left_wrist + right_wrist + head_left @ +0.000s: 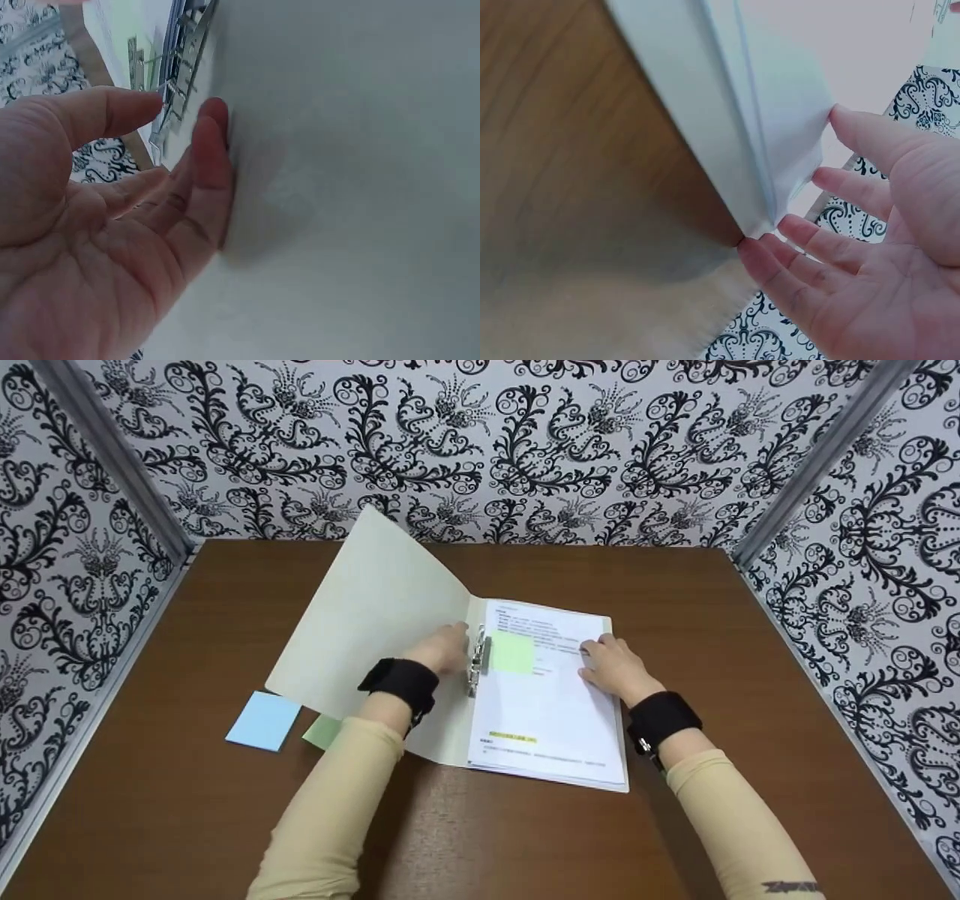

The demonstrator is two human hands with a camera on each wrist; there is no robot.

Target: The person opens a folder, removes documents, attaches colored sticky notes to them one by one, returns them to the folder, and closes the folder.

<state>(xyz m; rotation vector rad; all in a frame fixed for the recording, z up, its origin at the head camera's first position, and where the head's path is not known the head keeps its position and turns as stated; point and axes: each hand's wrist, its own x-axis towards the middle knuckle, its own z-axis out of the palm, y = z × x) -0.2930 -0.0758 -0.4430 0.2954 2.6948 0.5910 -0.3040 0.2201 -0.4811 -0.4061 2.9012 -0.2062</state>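
Observation:
A pale file folder (382, 600) lies open, its left cover raised at a slant. On its right side is a stack of printed sheets (551, 712), with a light green sticky note (513, 652) on the top page. Beside the metal binder clip (475, 664) at the spine, my left hand (442, 649) rests its fingers against the inside of the cover. The left wrist view shows that thumb apart from the fingers (214, 161). My right hand (619, 666) touches the right edge of the sheets and folder, fingers spread and nearly straight in the right wrist view.
Left of the folder, a blue sticky-note pad (264, 721) lies on the brown table (187, 810). A green pad (322, 732) sits partly under the raised cover. Patterned panels (480, 450) wall in the back and both sides.

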